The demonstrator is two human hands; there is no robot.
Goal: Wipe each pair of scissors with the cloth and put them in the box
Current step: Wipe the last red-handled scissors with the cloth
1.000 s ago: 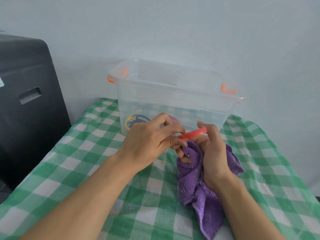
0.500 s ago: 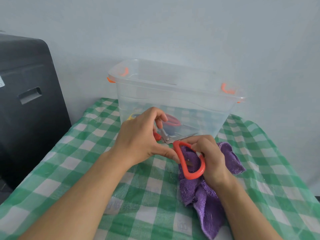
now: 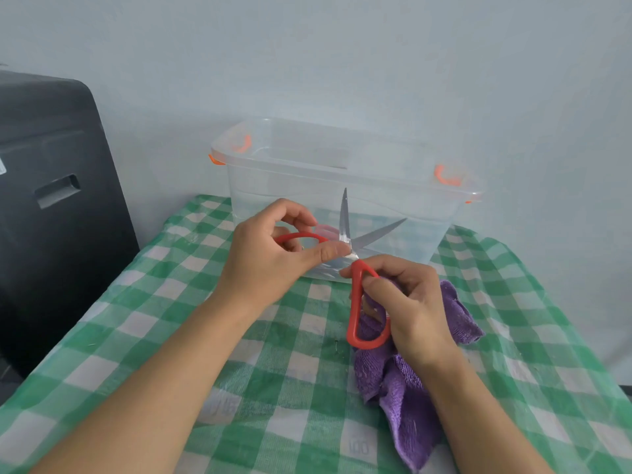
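Nearest me, the purple cloth [image 3: 403,388] lies bunched on the green checked table [image 3: 136,354], trailing toward my body. My right hand [image 3: 407,313] sits on its upper folds, fingers curled round the lower red loop of the red-handled scissors [image 3: 354,268], so that grip is closed on the handle, with cloth gathered under the palm. I cannot tell how much of the cloth those fingers actually hold.

A little farther out, my left hand [image 3: 270,254] pinches the other red loop, thumb pressed near the pivot. The scissors are spread wide, one blade pointing up and the other slanting right, both in the air just in front of the clear plastic box [image 3: 403,196], which stands at the far edge of the table against the wall.

I judge the wiping is in hand. To do it well I should keep the blades apart, bring the cloth up over each flat, and stroke from pivot to tip with the edge turned away from my fingers. Then close the blades before lowering them into the box.
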